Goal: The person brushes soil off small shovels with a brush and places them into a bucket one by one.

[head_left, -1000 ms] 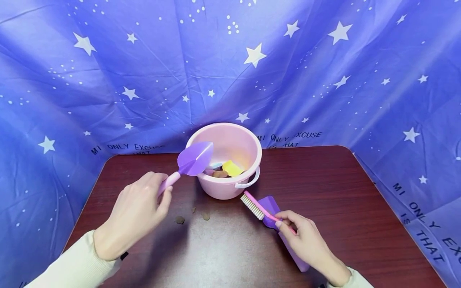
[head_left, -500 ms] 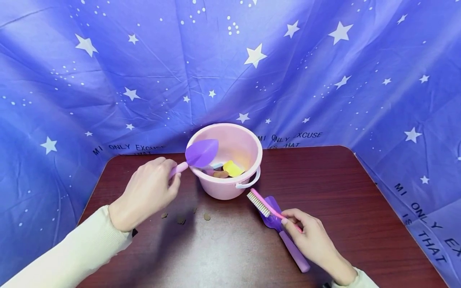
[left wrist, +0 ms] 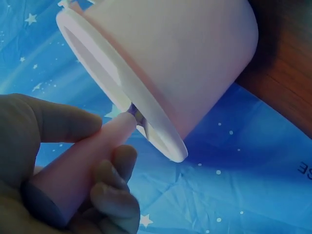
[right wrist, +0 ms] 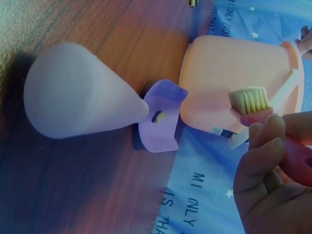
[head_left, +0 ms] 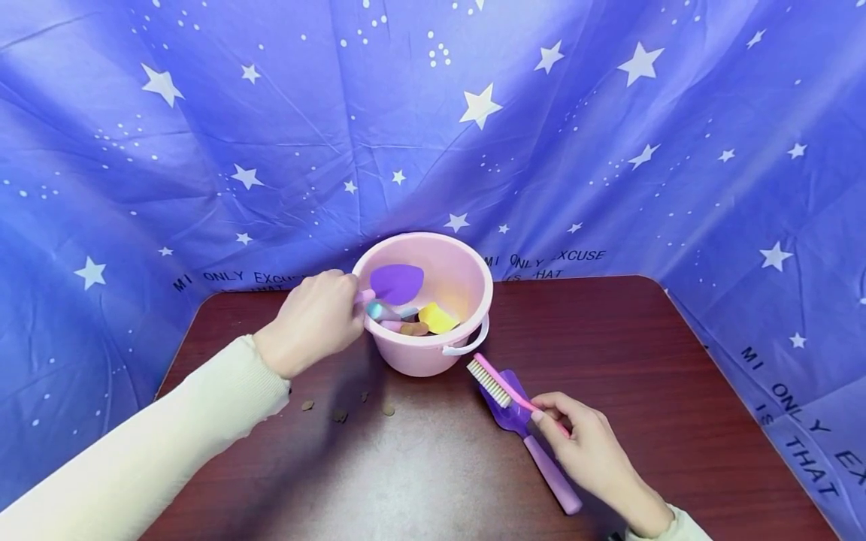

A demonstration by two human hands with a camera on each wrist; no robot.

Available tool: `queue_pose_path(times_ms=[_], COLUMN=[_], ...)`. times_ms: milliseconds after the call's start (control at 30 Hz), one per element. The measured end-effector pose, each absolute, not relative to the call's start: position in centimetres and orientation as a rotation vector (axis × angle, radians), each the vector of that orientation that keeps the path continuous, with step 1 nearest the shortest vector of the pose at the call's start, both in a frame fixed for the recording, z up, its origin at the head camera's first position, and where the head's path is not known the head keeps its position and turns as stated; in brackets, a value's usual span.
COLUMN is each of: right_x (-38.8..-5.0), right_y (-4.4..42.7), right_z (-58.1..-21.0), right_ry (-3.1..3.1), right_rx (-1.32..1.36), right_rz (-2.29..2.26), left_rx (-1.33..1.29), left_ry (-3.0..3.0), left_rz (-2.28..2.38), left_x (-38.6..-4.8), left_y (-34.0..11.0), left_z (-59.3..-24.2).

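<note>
My left hand point(head_left: 314, 323) grips the pink handle point(left wrist: 78, 170) of a toy trowel. Its purple blade point(head_left: 398, 284) is inside the pink bucket point(head_left: 419, 357), tilted down past the left rim. My right hand point(head_left: 585, 443) pinches a small pink brush point(head_left: 521, 398) with pale bristles, held above the table. Beneath it lies a second hand shovel point(head_left: 555, 477) with a purple scoop and a lighter purple handle. In the right wrist view, a small brown piece point(right wrist: 159, 116) sits in that scoop. Yellow, brown and teal things show inside the bucket; their kinds are hard to tell.
Several small brown flakes point(head_left: 340, 415) lie on the dark red wooden table point(head_left: 433, 466) in front of the bucket. A white bucket handle point(head_left: 467, 342) hangs at the right side. Behind stands a blue star-printed cloth point(head_left: 325, 150).
My left hand has moved right and carried the trowel's blade from over the rim down into the bucket. One more flake shows on the table. My right hand with the brush has shifted slightly right.
</note>
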State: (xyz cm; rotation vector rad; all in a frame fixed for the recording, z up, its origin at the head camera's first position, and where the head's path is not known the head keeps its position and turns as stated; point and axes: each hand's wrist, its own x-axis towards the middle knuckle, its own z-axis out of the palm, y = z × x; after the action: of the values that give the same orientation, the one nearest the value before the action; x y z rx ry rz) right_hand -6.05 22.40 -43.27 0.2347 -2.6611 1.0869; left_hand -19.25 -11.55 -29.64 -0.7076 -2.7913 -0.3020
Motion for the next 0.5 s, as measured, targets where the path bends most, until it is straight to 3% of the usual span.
queue_pose_path(times_ms=[500], right_x=[-5.9], right_y=[22.6], right_z=[-43.2], right_ry=[-2.682], right_rx=[0.207], right_rz=[1.083], left_rx=[-0.704], left_ry=[-3.016], left_rz=[-0.205], left_x=[-22.0], left_y=[-8.1], left_z=[-29.6])
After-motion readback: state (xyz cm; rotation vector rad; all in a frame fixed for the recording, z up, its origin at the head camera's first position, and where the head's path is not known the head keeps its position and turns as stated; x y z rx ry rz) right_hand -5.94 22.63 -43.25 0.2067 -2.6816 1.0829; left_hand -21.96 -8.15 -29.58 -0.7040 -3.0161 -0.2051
